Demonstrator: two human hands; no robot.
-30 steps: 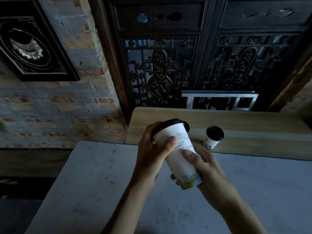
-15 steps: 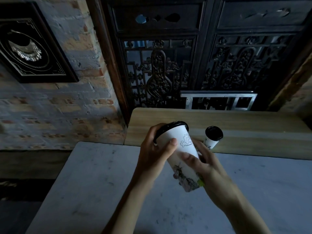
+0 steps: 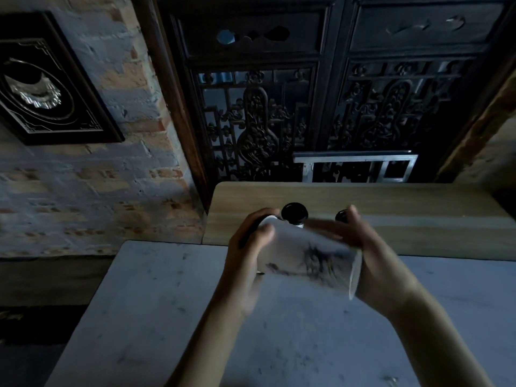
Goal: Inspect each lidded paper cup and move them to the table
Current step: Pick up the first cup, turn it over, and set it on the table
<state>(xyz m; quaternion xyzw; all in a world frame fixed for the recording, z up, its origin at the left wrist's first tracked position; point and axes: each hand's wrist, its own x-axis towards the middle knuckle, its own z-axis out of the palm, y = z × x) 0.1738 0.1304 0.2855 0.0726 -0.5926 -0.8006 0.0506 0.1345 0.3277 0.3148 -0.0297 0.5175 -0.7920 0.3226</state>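
closest to me is the pale stone table [image 3: 173, 317], its top scuffed with dark marks. above it both hands hold a tall white paper cup [image 3: 304, 255] tipped on its side, blurred, a dark drawing on its wall. the left hand [image 3: 245, 247] wraps the lid end, thumb pressed on the wall; the right hand [image 3: 371, 247] cups the base end, fingers curled over the top. behind them two more cups stand on the wooden counter [image 3: 418, 208]: a black-lidded cup [image 3: 294, 213] between the hands and another lid [image 3: 341, 215] half hidden by the right fingers. beyond are carved dark doors [image 3: 307, 107] and a brick wall [image 3: 111, 177].
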